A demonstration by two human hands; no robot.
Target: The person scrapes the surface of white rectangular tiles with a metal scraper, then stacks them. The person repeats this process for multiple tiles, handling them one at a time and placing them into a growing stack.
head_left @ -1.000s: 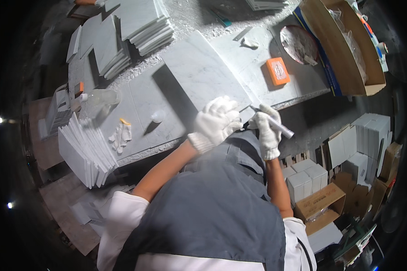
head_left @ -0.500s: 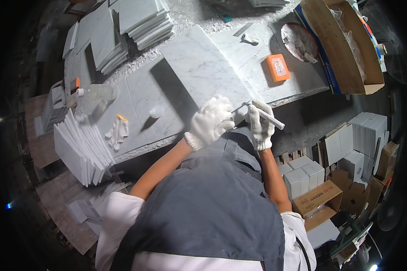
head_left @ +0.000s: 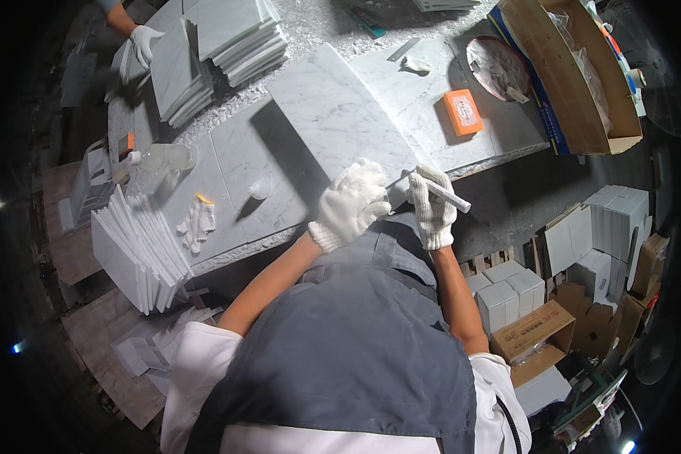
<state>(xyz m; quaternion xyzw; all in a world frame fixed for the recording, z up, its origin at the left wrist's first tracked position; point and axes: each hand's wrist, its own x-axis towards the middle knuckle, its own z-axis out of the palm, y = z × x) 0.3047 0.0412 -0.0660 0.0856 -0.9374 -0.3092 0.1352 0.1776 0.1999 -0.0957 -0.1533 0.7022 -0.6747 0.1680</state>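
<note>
White marble, a grey-veined slab (head_left: 333,113), lay flat on the workbench (head_left: 499,144) with its near corner under the gloved left hand (head_left: 352,204), whose fingers were curled down on the stone. Just beside it, the gloved right hand (head_left: 433,206) had its fingers closed around a thin white stick (head_left: 448,197) at the slab's near edge. An orange block (head_left: 462,112) rested farther back, near a cardboard box (head_left: 583,76).
</note>
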